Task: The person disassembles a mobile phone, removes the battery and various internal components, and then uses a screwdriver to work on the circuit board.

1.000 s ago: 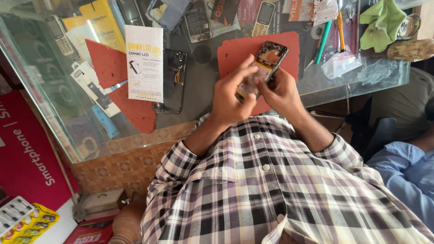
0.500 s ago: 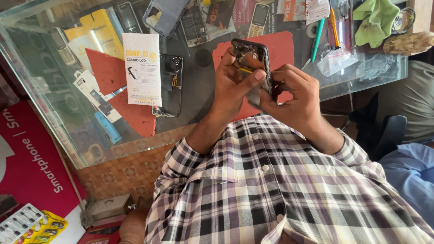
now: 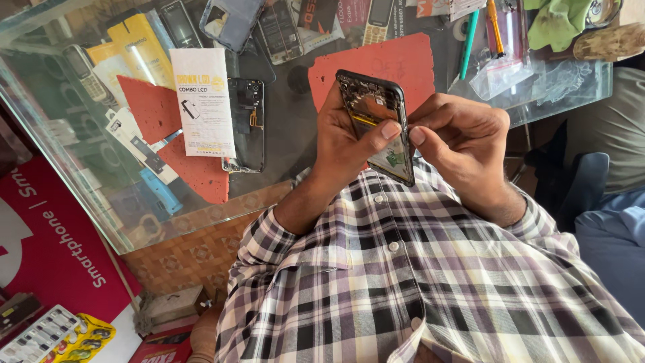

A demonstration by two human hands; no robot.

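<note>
While the left hand grips the opened smartphone by its edges, the right hand pinches its rim; the exposed, light, rigid frame looks fragile, best held edgewise.

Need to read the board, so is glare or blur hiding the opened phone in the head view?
Head view: the phone is sharp and evenly lit, its inside partly covered by the left thumb; glare streaks the glass counter at left; frame edges look stretched.
</note>
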